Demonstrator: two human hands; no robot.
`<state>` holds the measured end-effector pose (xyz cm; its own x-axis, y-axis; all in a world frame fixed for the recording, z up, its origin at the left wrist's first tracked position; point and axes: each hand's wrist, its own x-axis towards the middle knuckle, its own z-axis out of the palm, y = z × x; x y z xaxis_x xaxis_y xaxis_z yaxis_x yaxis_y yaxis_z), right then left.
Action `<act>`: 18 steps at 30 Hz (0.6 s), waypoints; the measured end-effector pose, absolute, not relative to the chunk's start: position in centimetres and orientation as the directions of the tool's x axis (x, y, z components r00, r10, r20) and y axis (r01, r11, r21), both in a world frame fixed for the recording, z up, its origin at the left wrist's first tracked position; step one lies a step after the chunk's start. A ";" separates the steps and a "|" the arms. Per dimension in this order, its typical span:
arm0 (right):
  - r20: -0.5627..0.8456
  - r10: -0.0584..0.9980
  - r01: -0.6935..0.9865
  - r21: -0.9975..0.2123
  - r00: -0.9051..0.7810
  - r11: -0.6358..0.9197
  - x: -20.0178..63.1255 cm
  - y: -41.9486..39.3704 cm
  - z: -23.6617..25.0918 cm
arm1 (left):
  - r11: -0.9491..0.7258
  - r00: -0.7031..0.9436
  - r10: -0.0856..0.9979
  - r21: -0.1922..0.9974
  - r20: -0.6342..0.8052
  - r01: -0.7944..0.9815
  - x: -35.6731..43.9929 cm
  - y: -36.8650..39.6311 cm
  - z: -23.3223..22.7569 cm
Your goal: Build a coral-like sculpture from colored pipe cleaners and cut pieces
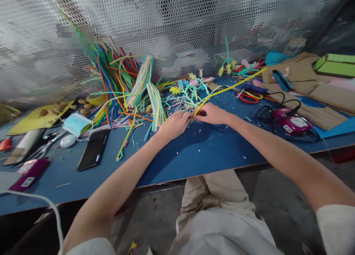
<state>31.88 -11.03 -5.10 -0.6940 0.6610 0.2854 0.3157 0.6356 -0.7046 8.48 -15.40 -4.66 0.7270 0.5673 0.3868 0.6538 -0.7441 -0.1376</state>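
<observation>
- Between both hands, a yellow pipe cleaner (pixel 227 89) is pinched: left hand (pixel 176 123) and right hand (pixel 212 114) grips pressed together on its end.
- Beyond the grip, a pipe cleaner pile (pixel 124 84) is spread over the blue counter (pixel 199 151).

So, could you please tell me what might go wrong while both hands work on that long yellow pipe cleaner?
1. The long yellow pipe cleaner, pinched by the left hand and right hand, reaches over the red-handled scissors; its far end could snag there.
2. The pink glue gun and its black cable lie near the right forearm, which might catch them.
</observation>
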 end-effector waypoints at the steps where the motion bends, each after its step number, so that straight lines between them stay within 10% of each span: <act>1: 0.279 0.659 0.318 -0.705 -0.698 0.635 31.9 -11.0 -5.2 | -0.750 0.733 0.565 -0.135 0.380 0.648 8.4 -15.4 -4.6; 18: 0.248 0.698 0.272 -0.794 -0.672 0.544 31.8 -11.1 -5.2 | -0.726 0.716 0.557 -0.171 0.421 0.666 7.9 -15.4 -4.9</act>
